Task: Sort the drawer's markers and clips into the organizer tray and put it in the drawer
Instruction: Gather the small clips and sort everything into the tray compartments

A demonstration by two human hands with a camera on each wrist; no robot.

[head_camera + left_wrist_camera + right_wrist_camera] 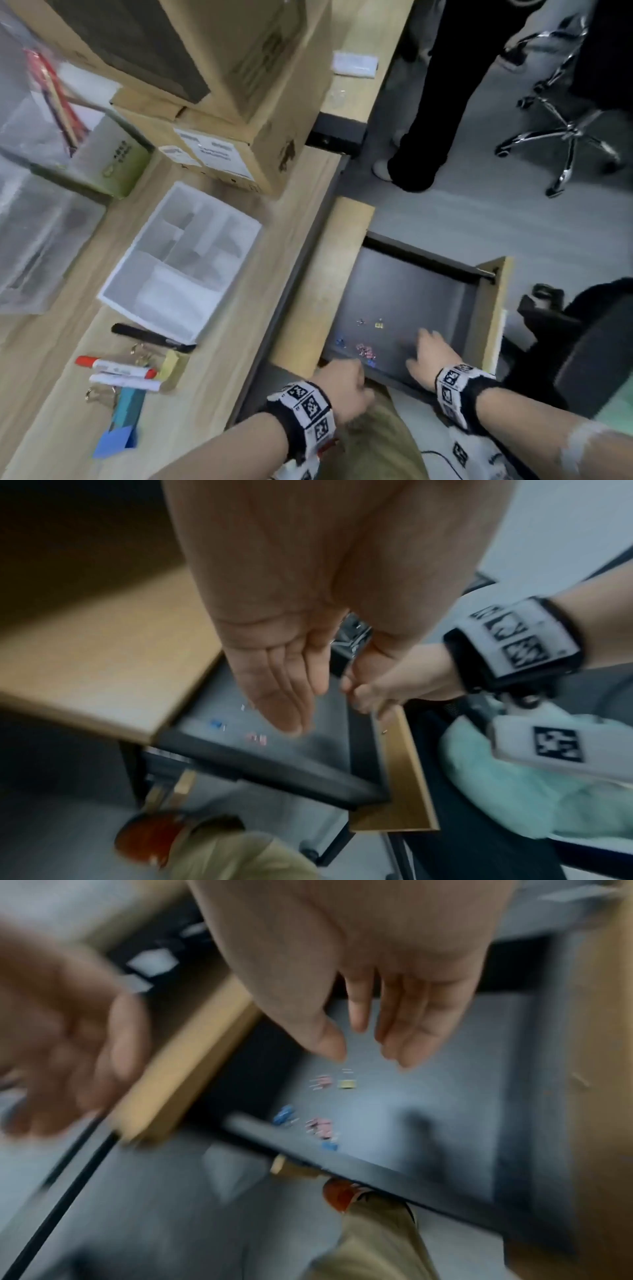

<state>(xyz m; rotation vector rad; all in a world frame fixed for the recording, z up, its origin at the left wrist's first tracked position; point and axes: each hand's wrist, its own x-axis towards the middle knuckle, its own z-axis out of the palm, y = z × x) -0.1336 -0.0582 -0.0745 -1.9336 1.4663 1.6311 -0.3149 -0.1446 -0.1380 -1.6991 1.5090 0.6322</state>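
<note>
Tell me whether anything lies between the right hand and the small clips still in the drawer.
Nothing visible does. The right hand hovers open inside the drawer, and only bare grey drawer floor separates its fingers from the clips. The left hand is off at the drawer's near corner.

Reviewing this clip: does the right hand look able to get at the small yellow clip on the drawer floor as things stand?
Probably yes. The right hand hangs open inside the pulled-out drawer, fingers pointing down near the yellow clip. Nothing lies between them; the left hand is off to the side.
</note>
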